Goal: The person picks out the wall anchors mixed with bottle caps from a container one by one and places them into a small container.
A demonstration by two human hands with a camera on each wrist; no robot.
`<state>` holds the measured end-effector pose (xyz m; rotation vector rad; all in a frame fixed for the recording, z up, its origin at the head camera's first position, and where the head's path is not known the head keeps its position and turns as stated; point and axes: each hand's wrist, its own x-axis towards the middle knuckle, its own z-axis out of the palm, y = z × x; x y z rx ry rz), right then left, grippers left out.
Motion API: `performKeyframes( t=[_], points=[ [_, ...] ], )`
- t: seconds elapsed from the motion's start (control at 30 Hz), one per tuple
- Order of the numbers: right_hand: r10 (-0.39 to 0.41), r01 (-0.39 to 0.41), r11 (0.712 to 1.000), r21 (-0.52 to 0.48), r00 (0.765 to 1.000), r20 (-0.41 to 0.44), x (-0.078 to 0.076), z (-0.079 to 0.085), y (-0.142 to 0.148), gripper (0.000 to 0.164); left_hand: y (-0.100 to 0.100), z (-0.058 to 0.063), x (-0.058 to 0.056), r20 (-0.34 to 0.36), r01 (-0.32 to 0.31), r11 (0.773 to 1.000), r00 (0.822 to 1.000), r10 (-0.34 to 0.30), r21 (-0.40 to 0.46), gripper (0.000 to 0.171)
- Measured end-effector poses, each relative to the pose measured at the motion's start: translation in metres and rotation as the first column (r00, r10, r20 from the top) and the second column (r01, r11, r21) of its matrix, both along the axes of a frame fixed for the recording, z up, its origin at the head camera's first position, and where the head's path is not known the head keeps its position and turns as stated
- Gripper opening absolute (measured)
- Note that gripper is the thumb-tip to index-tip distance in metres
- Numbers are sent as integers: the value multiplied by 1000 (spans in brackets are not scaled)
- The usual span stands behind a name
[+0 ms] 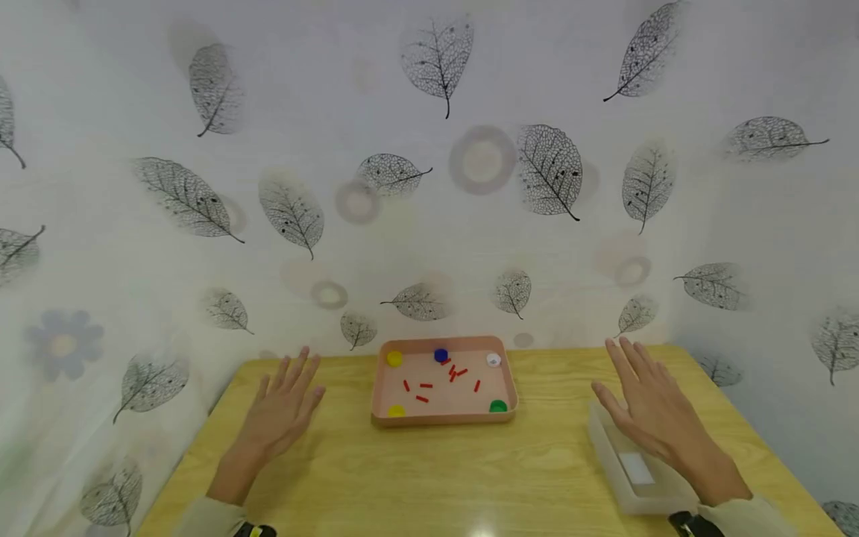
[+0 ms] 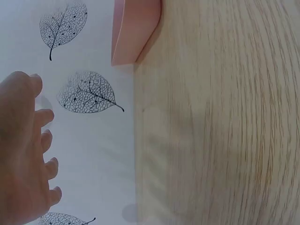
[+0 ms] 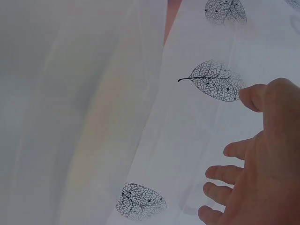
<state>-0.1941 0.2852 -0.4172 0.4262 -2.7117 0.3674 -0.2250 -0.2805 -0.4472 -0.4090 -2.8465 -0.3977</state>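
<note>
A shallow pink tray (image 1: 443,420) lies on the table in the head view. Several short red sticks (image 1: 426,385) are scattered in it. Around its edges sit a blue cap (image 1: 441,355), a white cap (image 1: 493,359), a green cap (image 1: 498,406) and two yellow caps (image 1: 394,359). To the tray's left, my left hand (image 1: 280,412) is held with fingers extended, touching nothing. My right hand (image 1: 654,406) is spread over a translucent box (image 1: 607,462) and holds nothing. Both wrist views show empty hands, the left (image 2: 21,150) and the right (image 3: 267,159).
The box holds a white rectangular piece (image 1: 635,468) and stands on the right side of the wooden table (image 1: 436,477). Behind the table rises a pale wall covering (image 1: 429,246) with leaf prints, which also flanks both sides.
</note>
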Motion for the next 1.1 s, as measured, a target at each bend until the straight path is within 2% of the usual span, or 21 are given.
performKeyframes(
  t=[0.23, 0.43, 0.57, 0.77, 0.9, 1.1],
  points=[
    [-2, 2, 1000, -6, 999, -33, 4, 3, -1, 73, 21, -13, -13, 8, 60, 997, 998, -60, 41, 59],
    [5, -6, 997, -77, 1000, -14, 12, 5, -6, 72, 38, -32, -21, -5, 100, 991, 995, -100, 84, 58],
    [6, -3, 990, -138, 1000, 20, 16, 5, -11, 72, 47, -44, -27, -2, 129, 989, 992, -129, 68, 58],
    [-5, 9, 985, -173, 1000, 22, 23, 3, -14, 71, 61, -50, -38, -1, 142, 989, 990, -142, 31, 60],
    [-24, 26, 984, -178, 1000, 12, 28, 2, -15, 71, 67, -51, -41, 65, 170, 985, 983, -169, -10, 58],
    [-44, 47, 980, -193, 999, 18, 35, 5, -16, 72, 67, -55, -41, 148, 215, 976, 965, -217, 35, 54]
  ],
)
